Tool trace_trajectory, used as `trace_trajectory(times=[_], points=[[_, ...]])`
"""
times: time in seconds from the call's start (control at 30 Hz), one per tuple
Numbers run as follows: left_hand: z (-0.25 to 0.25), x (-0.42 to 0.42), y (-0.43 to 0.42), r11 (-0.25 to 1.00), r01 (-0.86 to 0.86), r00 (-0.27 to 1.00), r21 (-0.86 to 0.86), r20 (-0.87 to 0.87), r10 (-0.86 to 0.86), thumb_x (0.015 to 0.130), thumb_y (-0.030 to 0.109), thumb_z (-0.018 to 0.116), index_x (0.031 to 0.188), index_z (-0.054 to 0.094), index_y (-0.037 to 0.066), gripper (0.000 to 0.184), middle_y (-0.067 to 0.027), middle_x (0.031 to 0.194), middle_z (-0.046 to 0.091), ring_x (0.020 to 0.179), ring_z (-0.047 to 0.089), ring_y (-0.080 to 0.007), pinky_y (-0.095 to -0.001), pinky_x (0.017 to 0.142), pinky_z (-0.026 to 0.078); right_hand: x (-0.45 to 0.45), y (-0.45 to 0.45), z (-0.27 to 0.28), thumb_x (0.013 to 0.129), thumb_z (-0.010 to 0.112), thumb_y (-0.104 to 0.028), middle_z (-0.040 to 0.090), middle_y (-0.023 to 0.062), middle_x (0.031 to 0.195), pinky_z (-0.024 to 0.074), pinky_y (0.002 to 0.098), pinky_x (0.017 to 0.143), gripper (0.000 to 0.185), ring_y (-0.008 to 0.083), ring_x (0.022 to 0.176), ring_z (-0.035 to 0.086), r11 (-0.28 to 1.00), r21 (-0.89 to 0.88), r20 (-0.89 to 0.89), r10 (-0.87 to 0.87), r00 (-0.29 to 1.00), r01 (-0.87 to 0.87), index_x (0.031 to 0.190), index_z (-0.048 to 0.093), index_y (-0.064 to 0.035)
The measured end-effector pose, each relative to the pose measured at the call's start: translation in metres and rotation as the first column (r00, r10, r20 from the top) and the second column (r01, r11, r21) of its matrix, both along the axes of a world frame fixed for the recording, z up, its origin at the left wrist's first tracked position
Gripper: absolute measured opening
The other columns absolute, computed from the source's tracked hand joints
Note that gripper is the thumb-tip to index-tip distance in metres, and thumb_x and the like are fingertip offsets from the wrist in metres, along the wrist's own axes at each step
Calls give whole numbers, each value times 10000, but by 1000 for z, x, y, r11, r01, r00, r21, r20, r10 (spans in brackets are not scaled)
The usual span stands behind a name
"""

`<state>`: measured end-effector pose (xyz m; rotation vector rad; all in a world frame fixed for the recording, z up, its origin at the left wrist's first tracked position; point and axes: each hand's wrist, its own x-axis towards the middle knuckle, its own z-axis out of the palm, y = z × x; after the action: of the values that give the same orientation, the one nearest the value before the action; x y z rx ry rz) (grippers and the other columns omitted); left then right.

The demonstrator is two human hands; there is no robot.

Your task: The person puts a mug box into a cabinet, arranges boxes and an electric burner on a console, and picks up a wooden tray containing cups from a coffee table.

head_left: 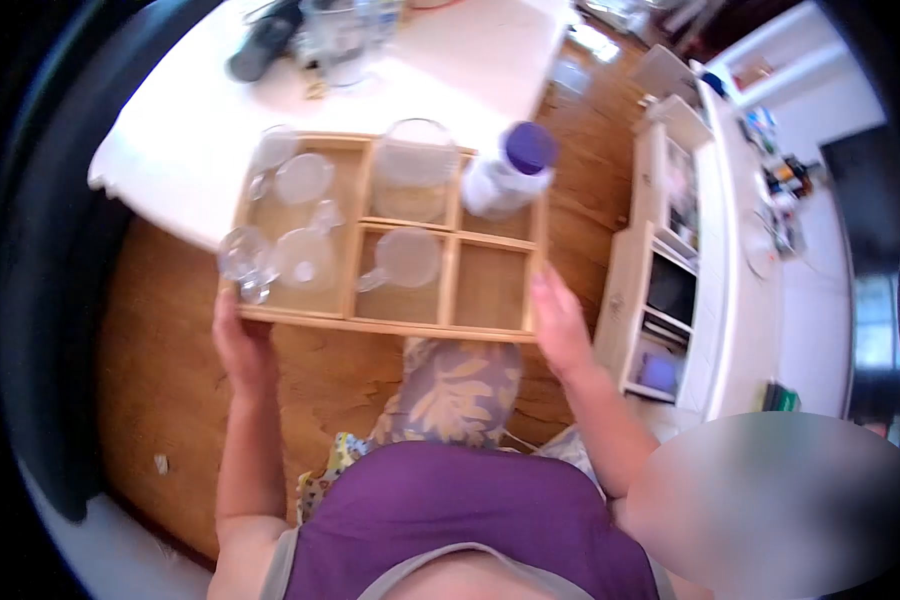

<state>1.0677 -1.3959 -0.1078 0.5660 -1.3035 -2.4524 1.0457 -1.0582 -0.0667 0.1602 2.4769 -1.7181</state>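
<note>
A wooden tray [398,326] with several compartments is held level between both my hands. My left hand [242,345] is closed round its near left corner, and my right hand [560,325] grips its right side; the fingers beneath are hidden. Small glass cups, among them a clear cup [303,178], fill the left compartment. A larger glass container [415,170] stands in the far middle compartment, with a glass mug [407,257] in front of it. At the far right is a white bottle [495,187] with a purple cap. The near right compartment holds nothing.
Beyond the tray is a white table [170,150] bearing a clear pitcher [340,40] and a dark bottle-like object [265,45]. A long white cabinet [710,330] with open drawers runs along the right. Wooden floor [160,400] lies below, with a patterned cloth item [460,390] near me.
</note>
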Motion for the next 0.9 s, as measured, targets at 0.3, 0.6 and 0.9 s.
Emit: trace_trajectory(times=[0.3,0.6,0.9], points=[[1,15,-3,996,-12,1000,-84,-27,9,916,364,424,1223,431,-32,501,-103,1135,547,1011,555,-165,-290,851,454,-3,-2,13,950,367,-253,483,116,1217,313,286,974,447,178,1124,440,977,-209,79,46,996,-28,1279,382,49],[4,13,1,998,-46,998,-52,-47,44,905,349,434,1223,431,-29,494,-118,1159,533,1045,537,-186,-324,917,416,-2,1,8,944,413,-273,482,103,1223,336,276,961,475,161,1119,454,974,-227,106,15,994,10,1289,369,50],[-6,11,2,998,-29,999,-47,-37,27,922,335,387,1209,454,3,444,-109,1174,524,1098,487,-210,-360,954,364,3,1,13,938,413,-299,487,133,1215,309,293,982,501,184,1124,432,999,-27,45,-24,999,25,1288,375,58]])
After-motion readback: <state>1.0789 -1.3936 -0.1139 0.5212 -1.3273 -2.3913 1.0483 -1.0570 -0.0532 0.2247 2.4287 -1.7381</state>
